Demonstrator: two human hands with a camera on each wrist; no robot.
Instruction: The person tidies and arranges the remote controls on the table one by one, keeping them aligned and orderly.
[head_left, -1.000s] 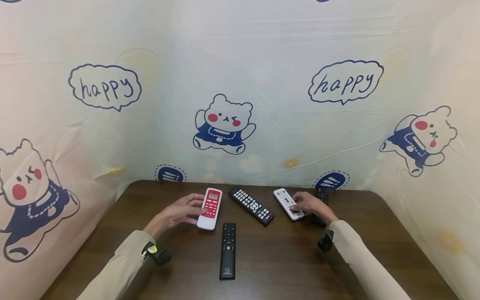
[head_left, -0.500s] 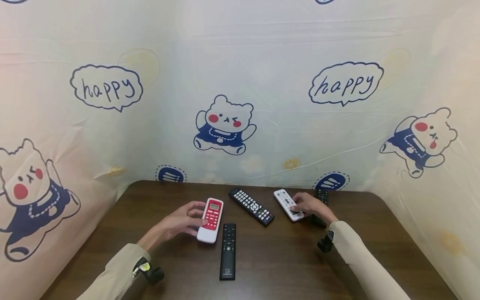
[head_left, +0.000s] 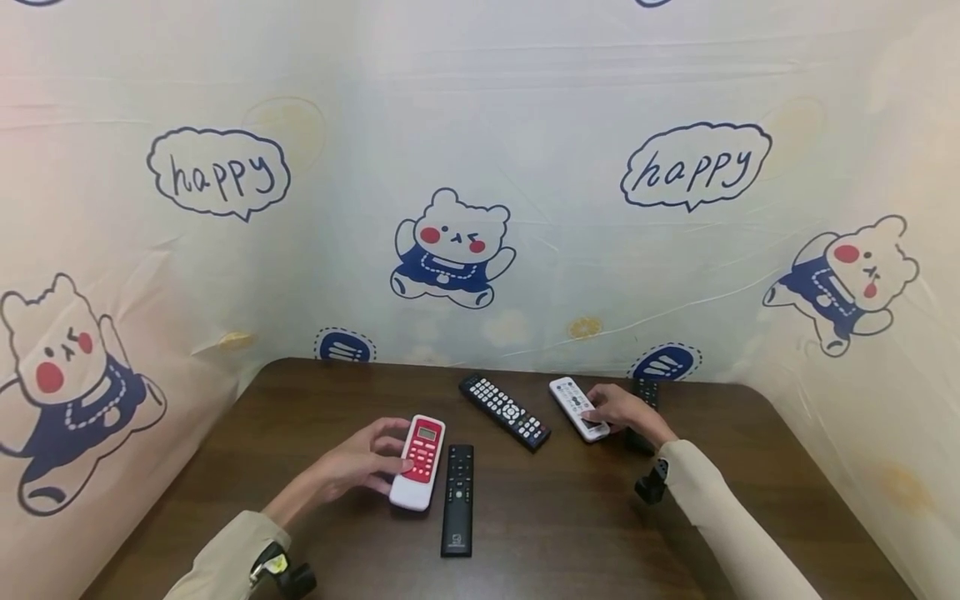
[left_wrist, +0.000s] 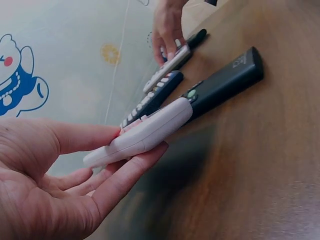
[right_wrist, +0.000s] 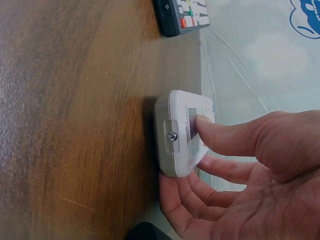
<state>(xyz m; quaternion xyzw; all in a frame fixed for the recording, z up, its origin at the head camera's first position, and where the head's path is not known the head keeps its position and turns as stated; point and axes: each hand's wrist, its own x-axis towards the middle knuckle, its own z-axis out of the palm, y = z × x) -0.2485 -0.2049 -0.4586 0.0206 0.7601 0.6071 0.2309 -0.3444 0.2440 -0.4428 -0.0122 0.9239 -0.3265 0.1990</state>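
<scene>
1. From here I see the red remote [head_left: 427, 455] in the left hand [head_left: 363, 465], just left of the slim remote [head_left: 457, 504], above the table [head_left: 547, 517].
2. It is a smooth, rounded white case with a red face, small raised buttons and a grey screen.
3. Its long axis runs mostly away from the person, leaning a little right; the screen end points to the far wall, the plain white end to the person.
4. The left fingers pinch it: thumb on the face, fingertips underneath, the fingers slightly spread.
5. The right hand [head_left: 621, 412] pinches the white remote [head_left: 570, 400], thumb pressed on its face, other fingers bent at its edge; whether it touches the table I cannot tell.
6. That one is a small rounded slab with a screw set in its near end; its axis slants from far left to near right.
7. The keypad remote [head_left: 506, 413], black with pale buttons, lies between the two, slanting the same way.
8. The slim one is a straight, narrow matt black bar, pointing nearly straight away from the person.
9. A dark remote [head_left: 647, 392] sits partly hidden behind the right hand.
10. The table is brown wood-grain; behind hangs creased pale cloth [head_left: 570, 142] printed with bears.
</scene>
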